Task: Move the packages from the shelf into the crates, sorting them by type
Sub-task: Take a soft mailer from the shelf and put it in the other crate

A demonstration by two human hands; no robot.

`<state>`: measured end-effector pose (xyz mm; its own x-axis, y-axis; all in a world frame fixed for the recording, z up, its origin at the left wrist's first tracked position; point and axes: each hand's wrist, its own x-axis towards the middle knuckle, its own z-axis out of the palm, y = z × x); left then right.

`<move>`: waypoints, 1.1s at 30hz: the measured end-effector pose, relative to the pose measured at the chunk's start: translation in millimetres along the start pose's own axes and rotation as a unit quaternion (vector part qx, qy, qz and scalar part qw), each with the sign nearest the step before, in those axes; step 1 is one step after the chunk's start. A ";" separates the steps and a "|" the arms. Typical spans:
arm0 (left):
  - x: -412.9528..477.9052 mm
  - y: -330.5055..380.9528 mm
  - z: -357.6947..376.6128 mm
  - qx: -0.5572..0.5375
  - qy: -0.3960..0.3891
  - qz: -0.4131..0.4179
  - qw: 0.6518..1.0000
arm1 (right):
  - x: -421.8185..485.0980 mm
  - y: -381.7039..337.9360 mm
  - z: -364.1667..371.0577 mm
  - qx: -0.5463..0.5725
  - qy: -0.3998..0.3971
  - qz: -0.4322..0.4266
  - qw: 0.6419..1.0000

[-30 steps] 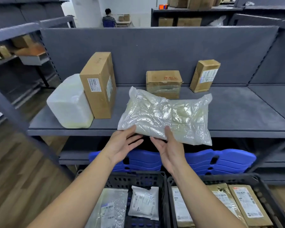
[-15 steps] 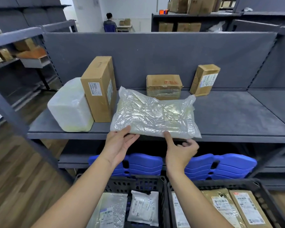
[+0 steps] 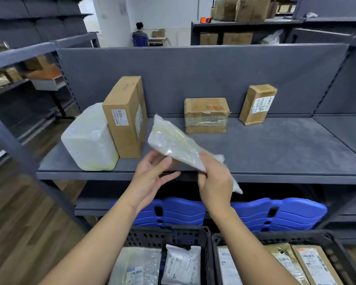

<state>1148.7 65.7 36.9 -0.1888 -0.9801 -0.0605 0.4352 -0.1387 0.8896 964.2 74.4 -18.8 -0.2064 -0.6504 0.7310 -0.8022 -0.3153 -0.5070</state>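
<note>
Centre frame: right hand (image 3: 215, 183) grips a clear plastic package (image 3: 173, 144) above the shelf (image 3: 275, 153); left hand (image 3: 152, 177) open beside it.

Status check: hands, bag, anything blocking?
Right hand grips clear bag, tilted over shelf edge. Left hand open at its near edge. Left crate below holds plastic mailers; nothing between.

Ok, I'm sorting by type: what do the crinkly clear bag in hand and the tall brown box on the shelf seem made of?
The crinkly clear bag, gripped by the right hand, looks like thin glossy plastic film: translucent, wrinkled, catching light. The tall brown box looks like matte cardboard: plain brown faces, creased edges, a white label.
</note>
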 end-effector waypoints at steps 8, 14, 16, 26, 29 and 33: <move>23.4 4.5 5.2 0.217 0.021 0.023 0.976 | 37.6 -22.8 -28.9 0.328 -0.010 0.282 0.902; 22.8 11.8 16.5 0.254 -0.008 0.083 0.964 | 36.4 -6.2 -30.1 0.473 -0.051 0.425 0.770; 21.6 10.8 15.2 0.299 -0.042 0.111 0.947 | 30.9 -3.8 -31.2 0.491 -0.066 0.437 0.751; 12.1 10.8 10.5 0.441 -0.117 0.227 0.860 | 8.5 7.4 -23.7 0.542 -0.134 0.441 0.703; 11.9 9.3 3.4 0.430 -0.122 0.210 0.870 | 1.5 6.8 -19.6 0.540 -0.139 0.438 0.706; 6.5 12.8 -11.3 0.311 -0.118 0.103 0.937 | -5.6 4.4 -19.4 0.460 -0.188 0.424 0.757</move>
<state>1163.0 55.9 42.8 -0.3790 -0.9081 0.1782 -0.0996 0.2314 0.9677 951.0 90.2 -16.3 -0.1150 -0.9849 -0.1292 0.2954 0.0902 -0.9511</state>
